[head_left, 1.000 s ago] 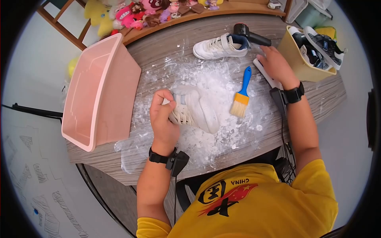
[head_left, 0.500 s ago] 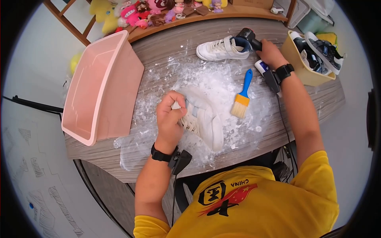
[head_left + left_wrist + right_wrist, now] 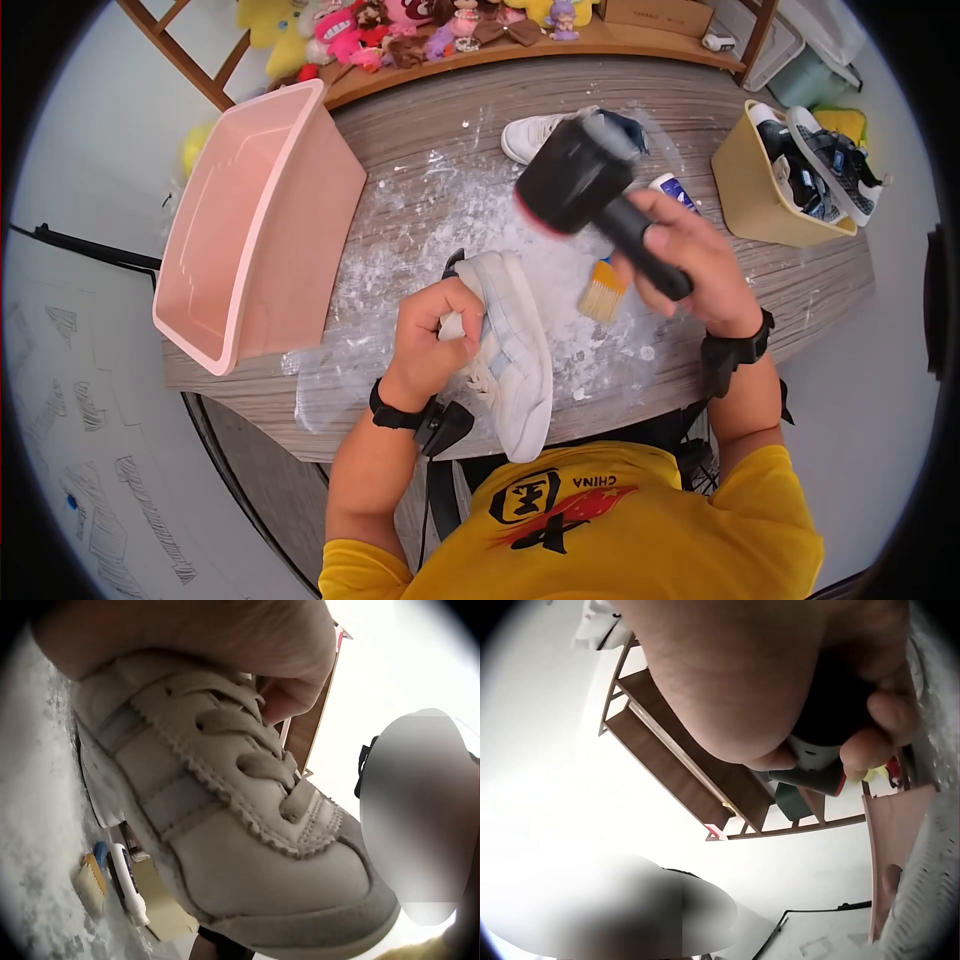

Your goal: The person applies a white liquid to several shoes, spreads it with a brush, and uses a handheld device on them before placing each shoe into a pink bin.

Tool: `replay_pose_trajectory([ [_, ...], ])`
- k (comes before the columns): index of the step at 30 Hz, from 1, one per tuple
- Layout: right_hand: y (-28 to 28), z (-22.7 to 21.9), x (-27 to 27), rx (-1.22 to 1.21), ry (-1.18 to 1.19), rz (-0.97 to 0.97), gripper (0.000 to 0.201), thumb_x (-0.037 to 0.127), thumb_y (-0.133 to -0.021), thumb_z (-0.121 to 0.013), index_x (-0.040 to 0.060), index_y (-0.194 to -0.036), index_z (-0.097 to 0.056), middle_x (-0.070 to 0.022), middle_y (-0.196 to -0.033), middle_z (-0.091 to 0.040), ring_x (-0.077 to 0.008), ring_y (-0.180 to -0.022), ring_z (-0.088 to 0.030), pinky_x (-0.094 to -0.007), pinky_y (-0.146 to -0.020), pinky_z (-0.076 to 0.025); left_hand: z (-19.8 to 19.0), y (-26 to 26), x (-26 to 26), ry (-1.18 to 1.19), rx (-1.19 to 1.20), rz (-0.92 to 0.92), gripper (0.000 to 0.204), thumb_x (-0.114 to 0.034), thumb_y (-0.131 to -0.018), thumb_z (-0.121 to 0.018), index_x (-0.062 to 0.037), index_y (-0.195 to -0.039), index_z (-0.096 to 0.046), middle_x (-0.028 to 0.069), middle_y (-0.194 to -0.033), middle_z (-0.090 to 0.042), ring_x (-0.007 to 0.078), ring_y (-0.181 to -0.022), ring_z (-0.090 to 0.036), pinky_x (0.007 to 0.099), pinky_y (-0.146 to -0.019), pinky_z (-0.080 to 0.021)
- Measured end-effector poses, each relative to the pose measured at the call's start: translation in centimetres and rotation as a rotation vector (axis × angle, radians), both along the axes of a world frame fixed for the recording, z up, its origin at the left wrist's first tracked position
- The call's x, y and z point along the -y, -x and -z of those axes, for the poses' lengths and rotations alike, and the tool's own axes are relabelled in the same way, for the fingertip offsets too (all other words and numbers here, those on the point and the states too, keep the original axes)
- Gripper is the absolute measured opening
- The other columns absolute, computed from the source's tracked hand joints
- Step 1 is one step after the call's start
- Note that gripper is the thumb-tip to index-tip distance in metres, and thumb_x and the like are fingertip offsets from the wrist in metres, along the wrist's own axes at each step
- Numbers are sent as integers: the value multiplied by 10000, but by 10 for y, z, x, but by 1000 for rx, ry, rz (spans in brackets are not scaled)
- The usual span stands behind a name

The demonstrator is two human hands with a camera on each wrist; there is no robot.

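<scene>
A white lace-up sneaker [image 3: 525,365] hangs from my left hand [image 3: 428,338], which grips it near the ankle opening; its toe points down toward the yellow shirt. Its laces and scalloped trim show large in the left wrist view. In my right hand [image 3: 700,258] is a black hair dryer [image 3: 580,175] with a red ring, held by the handle above the table. The dryer's head is blurred and partly covers a second white sneaker [image 3: 527,137] lying behind. Below the dryer lies a brush [image 3: 604,294] with an orange band and pale bristles.
White powder [image 3: 400,235] is smeared over the wood-grain table. A pink bin [image 3: 305,230] stands at the left, a yellow bin [image 3: 742,190] with dark shoes at the right. A white-and-purple bottle [image 3: 674,188] lies beyond my right hand. Plush toys [image 3: 410,20] line the back shelf.
My right hand took hold of the hair dryer at the back of the table and brought it up and nearer. My left hand has turned the sneaker toe-down and drawn it closer to the body.
</scene>
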State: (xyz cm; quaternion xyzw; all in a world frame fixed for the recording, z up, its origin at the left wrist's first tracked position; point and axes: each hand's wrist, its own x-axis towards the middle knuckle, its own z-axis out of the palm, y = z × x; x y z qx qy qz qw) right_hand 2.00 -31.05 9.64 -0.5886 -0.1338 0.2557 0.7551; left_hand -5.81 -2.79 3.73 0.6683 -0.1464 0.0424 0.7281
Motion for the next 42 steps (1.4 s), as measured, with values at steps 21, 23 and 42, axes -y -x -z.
replay_pose_trajectory([
  [21, -5, 56, -13, 778, 313, 274, 526, -29, -731, -753, 33, -1226, -585, -77, -1147, -589, -173, -965, -588, -301, -861, -474, -4, 9, -6, 15, 14, 44, 83, -49, -608, -614, -52, -676, -567, 24, -694, -591, 126, -616, -552, 238, -594, -412],
  [23, -3, 55, -15, 825, 262, 229, 509, -37, -705, -757, 28, -1189, -615, -93, -1132, -602, -214, -980, -600, -318, -872, -476, -7, 9, -5, -21, 37, 73, 82, -50, -603, -615, -50, -669, -567, 24, -688, -591, 131, -613, -554, 241, -593, -414],
  [42, -4, 52, -14, 1130, 562, 384, 572, -91, -598, -638, 102, -1132, -708, -71, -1018, -632, -253, -907, -599, -336, -775, -494, -4, 1, -2, -93, 108, 194, 89, -23, -601, -604, -58, -675, -569, 27, -671, -603, 147, -582, -564, 257, -565, -415],
])
